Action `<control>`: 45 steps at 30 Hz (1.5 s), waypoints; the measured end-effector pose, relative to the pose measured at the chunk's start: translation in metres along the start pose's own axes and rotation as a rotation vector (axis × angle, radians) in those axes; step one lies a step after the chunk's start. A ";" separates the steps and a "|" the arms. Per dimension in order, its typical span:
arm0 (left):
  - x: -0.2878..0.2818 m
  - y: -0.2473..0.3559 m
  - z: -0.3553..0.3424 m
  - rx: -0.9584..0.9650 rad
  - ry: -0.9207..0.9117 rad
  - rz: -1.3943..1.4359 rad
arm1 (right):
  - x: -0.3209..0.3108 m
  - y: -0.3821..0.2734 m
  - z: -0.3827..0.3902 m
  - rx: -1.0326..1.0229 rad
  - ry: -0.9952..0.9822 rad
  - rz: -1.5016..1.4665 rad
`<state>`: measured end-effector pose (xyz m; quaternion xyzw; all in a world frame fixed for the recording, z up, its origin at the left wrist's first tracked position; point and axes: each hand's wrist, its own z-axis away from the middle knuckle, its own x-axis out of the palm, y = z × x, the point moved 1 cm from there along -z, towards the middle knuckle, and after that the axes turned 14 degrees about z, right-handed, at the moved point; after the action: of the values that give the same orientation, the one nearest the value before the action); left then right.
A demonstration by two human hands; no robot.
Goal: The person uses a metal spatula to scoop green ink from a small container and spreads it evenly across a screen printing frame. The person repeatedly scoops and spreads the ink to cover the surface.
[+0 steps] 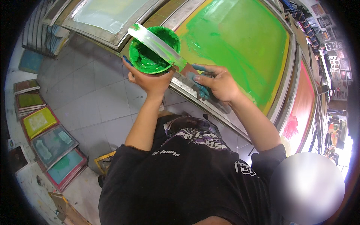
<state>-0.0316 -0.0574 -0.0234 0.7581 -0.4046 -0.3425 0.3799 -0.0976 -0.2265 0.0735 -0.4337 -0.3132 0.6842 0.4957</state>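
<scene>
Stack of framed screens (45, 138) leans along the floor at far left. L hand (150, 80) clamped under a green ink tub (154, 49), held over the tiled floor beside the table edge. R hand (217, 82) grips a wide scraper (157, 45) w/ blade lying across the tub rim. Green-coated print screen (240, 45) on table at right

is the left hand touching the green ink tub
Touching. The head view shows the left hand cupping the green ink tub from below, fingers wrapped on its side.
</scene>
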 end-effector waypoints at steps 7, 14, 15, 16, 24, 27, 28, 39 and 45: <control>0.001 -0.003 0.001 -0.024 0.002 0.049 | -0.008 0.011 0.008 0.042 0.062 0.244; 0.002 0.000 0.000 -0.024 0.018 0.015 | -0.020 0.032 0.039 0.156 0.086 0.328; 0.002 0.000 0.000 -0.026 0.014 0.017 | -0.023 0.039 0.044 0.187 0.080 0.314; 0.002 0.000 0.000 -0.022 0.009 0.024 | -0.027 0.046 0.051 0.176 0.088 0.323; 0.005 0.004 -0.003 -0.074 0.044 0.044 | -0.055 0.055 0.119 0.156 0.260 0.200; 0.006 -0.003 -0.009 0.136 0.028 0.142 | -0.067 0.057 0.146 0.243 0.343 0.124; 0.006 -0.002 -0.010 0.181 0.001 0.158 | -0.072 0.061 0.157 0.267 0.383 0.073; 0.010 0.002 -0.014 0.253 -0.071 0.309 | -0.086 0.123 0.219 0.318 1.071 -0.016; 0.015 0.011 -0.009 0.109 -0.066 0.550 | -0.067 0.127 0.222 0.343 1.151 -0.098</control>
<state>-0.0218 -0.0722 -0.0127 0.6277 -0.6248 -0.2288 0.4040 -0.3411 -0.3299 0.0786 -0.6333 0.1005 0.3565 0.6795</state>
